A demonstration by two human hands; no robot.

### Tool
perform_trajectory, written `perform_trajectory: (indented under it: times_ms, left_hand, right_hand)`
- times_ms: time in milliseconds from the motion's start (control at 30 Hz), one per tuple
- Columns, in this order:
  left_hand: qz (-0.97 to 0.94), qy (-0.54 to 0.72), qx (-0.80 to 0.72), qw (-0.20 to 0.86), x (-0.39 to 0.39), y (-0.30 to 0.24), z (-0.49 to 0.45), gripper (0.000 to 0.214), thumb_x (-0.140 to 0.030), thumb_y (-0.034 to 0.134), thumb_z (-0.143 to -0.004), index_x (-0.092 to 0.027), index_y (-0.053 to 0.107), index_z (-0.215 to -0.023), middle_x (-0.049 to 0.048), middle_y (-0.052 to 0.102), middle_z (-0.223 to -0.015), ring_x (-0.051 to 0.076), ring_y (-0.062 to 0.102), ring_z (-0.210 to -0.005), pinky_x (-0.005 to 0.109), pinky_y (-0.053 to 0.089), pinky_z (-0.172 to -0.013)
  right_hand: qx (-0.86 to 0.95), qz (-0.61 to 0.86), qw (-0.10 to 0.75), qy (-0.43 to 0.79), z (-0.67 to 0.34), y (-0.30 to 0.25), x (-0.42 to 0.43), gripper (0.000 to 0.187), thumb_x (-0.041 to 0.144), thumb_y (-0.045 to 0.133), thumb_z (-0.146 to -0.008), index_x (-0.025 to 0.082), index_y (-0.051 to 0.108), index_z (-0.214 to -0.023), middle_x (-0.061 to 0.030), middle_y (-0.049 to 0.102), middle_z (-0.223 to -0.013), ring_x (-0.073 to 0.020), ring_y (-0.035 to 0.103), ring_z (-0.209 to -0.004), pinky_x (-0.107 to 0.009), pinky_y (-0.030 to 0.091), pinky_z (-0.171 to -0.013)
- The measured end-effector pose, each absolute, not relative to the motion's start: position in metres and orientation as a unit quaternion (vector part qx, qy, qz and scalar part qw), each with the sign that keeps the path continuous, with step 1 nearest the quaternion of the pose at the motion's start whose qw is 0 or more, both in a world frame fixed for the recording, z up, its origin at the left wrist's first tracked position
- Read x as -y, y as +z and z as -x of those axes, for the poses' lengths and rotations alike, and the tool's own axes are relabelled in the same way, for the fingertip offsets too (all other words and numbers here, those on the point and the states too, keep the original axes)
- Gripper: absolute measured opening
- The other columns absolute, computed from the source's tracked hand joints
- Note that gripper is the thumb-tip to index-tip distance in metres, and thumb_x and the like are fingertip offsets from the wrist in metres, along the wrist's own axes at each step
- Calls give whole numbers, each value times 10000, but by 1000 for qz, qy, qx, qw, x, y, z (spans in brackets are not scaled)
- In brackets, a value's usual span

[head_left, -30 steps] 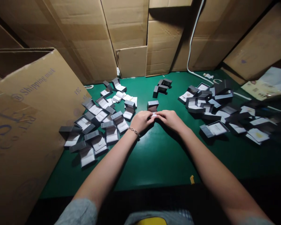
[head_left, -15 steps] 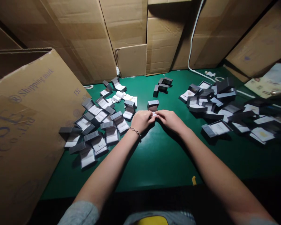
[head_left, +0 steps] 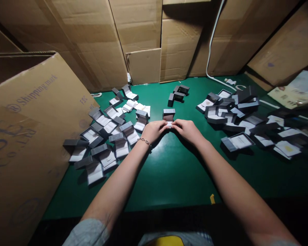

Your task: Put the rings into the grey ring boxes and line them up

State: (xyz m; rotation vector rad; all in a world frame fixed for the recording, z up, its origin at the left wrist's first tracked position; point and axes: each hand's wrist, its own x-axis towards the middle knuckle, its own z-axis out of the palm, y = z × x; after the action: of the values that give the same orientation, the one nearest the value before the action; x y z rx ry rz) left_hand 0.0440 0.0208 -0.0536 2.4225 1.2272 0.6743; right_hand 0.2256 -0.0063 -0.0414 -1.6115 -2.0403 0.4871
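A small dark jewelry box stands with its lid raised on the green table, its pale inside facing me. My left hand grips the box's left side with fingers closed. On the opposite side, my right hand pinches the box near its front edge. The fingertips of both hands almost meet at the white lining. A chain bracelet circles my left wrist. To the left lie several similar open boxes with white linings.
More jewelry boxes are heaped at right. Dark box parts lie behind my hands, near white pads. A large carton borders the left; cartons line the back. A white cable hangs at back right.
My two hands have moved slightly apart, so more of the box's white lining shows between the fingertips. The surrounding boxes look the same.
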Motion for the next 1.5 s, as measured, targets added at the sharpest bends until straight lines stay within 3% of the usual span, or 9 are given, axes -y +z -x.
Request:
perform_trajectory:
  times_ms: [267, 400, 600, 733, 900, 1133, 1400, 1500]
  left_hand:
    - [-849, 261, -403, 222, -21, -58, -45, 319, -127, 497, -874, -206, 651, -1141, 43, 654, -1225, 163, 609, -1140, 304, 479, -989]
    - [-847, 255, -419, 205, -20, -57, -46, 275, -155, 521, -875, -205, 664, -1105, 43, 677, -1183, 168, 640, -1084, 289, 506, -943]
    - [-872, 219, -426, 99, -15, -56, -49, 225, -201, 482, -907, -193, 650, -1056, 67, 700, -1120, 184, 682, -950, 299, 540, -808]
    - [-878, 217, -423, 66, -12, -56, -50, 229, -178, 464, -909, -202, 643, -1050, 57, 708, -1098, 176, 680, -924, 336, 518, -876]
    - [-869, 229, -432, 74, -11, -56, -52, 256, -142, 468, -892, -228, 646, -1056, 35, 710, -1104, 164, 675, -939, 383, 474, -977]
    - [-884, 205, -402, 124, -19, -54, -44, 299, -125, 479, -861, -237, 658, -1071, 36, 702, -1129, 176, 689, -924, 305, 552, -806]
    - [-887, 239, -383, 90, -14, -55, -49, 188, -228, 530, -850, -176, 672, -960, 89, 681, -1133, 222, 628, -1080, 374, 486, -986]
    - [-891, 265, -358, 85, -17, -59, -49, 141, -202, 520, -860, -152, 641, -913, 107, 643, -1163, 225, 549, -1195, 374, 434, -1049]
  right_hand:
    - [770, 585, 207, 147, -227, -39, 9, 167, 296, 508, -897, 203, 645, -867, -54, 721, -869, -184, 632, -737, -270, 409, -639]
    - [766, 595, 197, 145, -224, -36, 9, 153, 283, 511, -896, 202, 632, -849, -51, 717, -877, -182, 629, -762, -262, 398, -649]
    - [765, 613, 158, 119, -219, -31, 10, 164, 281, 504, -905, 194, 617, -824, -56, 702, -845, -177, 602, -729, -256, 357, -615]
    - [772, 613, 134, 101, -219, -29, 11, 172, 277, 487, -918, 188, 609, -834, -61, 691, -849, -172, 588, -729, -253, 332, -596]
    - [782, 600, 130, 102, -219, -28, 13, 179, 265, 471, -927, 187, 606, -840, -60, 685, -853, -165, 586, -731, -248, 337, -601]
    - [783, 604, 107, 102, -217, -23, 15, 182, 181, 462, -896, 189, 643, -915, -77, 694, -920, -189, 615, -798, -268, 378, -636]
    - [798, 594, 26, 99, -213, -9, 27, 303, 197, 423, -914, 192, 662, -1100, -112, 679, -982, -233, 628, -854, -305, 418, -670]
    - [802, 593, 32, 64, -208, -7, 33, 317, 195, 416, -910, 166, 664, -1106, -138, 650, -1065, -252, 613, -905, -337, 447, -741]
